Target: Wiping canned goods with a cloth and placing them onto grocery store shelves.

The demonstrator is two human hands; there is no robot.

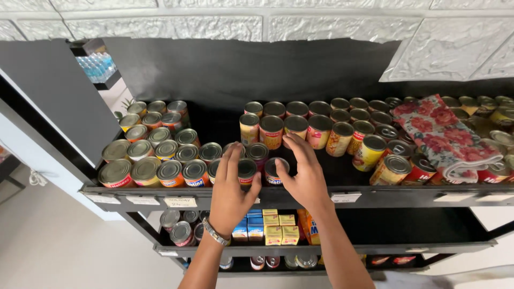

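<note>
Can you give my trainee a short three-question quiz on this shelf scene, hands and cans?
1. True or false: the folded floral cloth lies on cans at the right of the top shelf.
2. Which hand wears a metal wristband? A) left B) right
3. Fill in: small yellow and blue ___ sit on the shelf below the hands.

Key:
1. True.
2. A: the left hand, resting on a front-row can; the right hand touches the neighbouring can.
3. Boxes.
</note>
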